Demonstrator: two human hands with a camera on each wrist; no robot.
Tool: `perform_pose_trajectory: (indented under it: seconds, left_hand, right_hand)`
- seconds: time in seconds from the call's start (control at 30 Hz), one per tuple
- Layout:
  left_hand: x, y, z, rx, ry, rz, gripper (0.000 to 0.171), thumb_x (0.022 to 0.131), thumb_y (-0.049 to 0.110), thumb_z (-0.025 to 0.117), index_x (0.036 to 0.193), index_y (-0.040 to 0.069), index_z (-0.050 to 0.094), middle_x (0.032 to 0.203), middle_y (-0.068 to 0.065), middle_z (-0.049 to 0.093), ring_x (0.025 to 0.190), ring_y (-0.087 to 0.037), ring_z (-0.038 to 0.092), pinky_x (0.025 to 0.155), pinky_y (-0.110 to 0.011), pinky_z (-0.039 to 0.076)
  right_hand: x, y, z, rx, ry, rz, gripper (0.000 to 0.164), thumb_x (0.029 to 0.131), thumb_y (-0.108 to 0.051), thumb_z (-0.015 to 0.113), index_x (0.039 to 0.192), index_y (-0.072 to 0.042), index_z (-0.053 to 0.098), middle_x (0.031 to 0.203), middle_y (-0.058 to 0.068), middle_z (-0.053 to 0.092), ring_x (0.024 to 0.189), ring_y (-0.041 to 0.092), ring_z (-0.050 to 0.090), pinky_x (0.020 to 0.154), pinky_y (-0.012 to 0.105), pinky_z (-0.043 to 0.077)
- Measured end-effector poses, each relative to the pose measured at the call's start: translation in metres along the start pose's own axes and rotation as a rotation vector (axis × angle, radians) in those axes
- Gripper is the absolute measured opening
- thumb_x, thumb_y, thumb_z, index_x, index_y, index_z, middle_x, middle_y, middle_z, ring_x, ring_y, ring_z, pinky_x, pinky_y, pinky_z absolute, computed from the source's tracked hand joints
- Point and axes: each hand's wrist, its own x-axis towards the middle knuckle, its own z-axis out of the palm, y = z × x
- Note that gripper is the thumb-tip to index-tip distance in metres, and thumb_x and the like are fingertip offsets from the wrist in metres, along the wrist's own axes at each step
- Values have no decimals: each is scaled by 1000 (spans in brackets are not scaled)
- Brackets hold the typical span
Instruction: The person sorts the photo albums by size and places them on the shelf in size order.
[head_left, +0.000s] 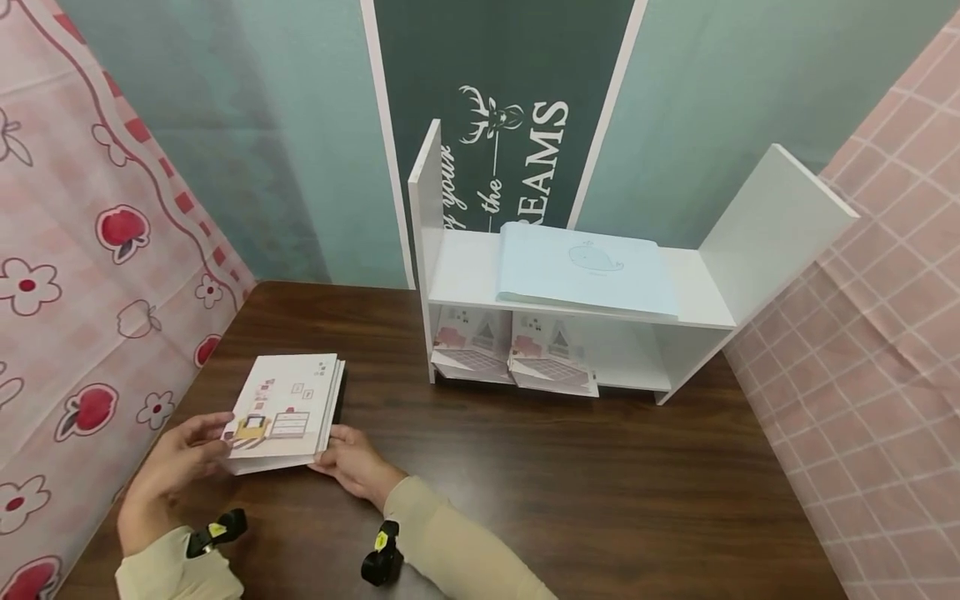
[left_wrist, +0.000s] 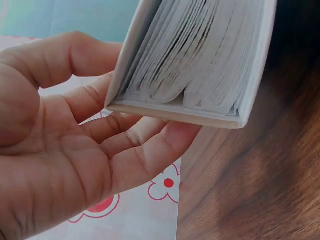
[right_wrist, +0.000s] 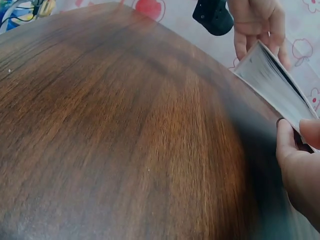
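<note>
A thick white photo album (head_left: pixel 288 400) with a drawing of furniture on its cover is held by both hands at the left of the table. My left hand (head_left: pixel 176 458) grips its left near corner. In the left wrist view, the fingers of that hand lie along the spine of the album (left_wrist: pixel 185 115), and the page edges face the camera. My right hand (head_left: pixel 360 467) pinches the near right corner. The right wrist view shows the album (right_wrist: pixel 275 80) between both hands, the right hand (right_wrist: pixel 305 160) only partly in view.
A white shelf (head_left: pixel 465 258) stands at the back of the brown table (head_left: pixel 540 475). A light blue folder (head_left: pixel 588 267) with a whale drawing lies on its upper board. Below, pink-and-grey illustrated books (head_left: pixel 551 354) lean inside. Patterned cloths hang left and right.
</note>
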Motion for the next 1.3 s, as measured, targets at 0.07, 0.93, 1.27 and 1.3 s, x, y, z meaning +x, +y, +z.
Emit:
perform_pose_trajectory:
  seconds: [0.07,0.93,1.27,1.3]
  left_hand:
    - [-2,0,0,-12,1,-3,57,88,6,58,135,-12,30,111,-24,47,80,-10,53,66,-32,52]
    - [-20,6,42,-188,73,80,47,90,7,54,132,-4,34,105,-6,50,81,-10,52,62,-32,48]
    - [-21,11,61,-224,128,102,47,86,1,56,129,-3,38,96,7,53,78,-8,51,59,-27,46]
    - [-21,12,62,-230,129,98,48,86,1,56,130,-3,37,96,8,53,78,-8,51,59,-27,45]
  right_hand:
    - [0,0,0,0,0,3,51,73,30,41,121,12,49,108,20,59,101,33,56,86,47,46]
    - [-33,-15,-34,-45,-96,20,57,69,29,41,123,10,46,110,18,59,90,23,58,76,35,49]
    - [-38,-25,-55,-113,-134,-3,58,67,27,44,123,10,46,108,18,60,85,19,58,70,27,49]
    - [-39,-26,-57,-120,-133,-8,58,67,27,45,122,11,46,108,18,61,84,19,59,69,27,49]
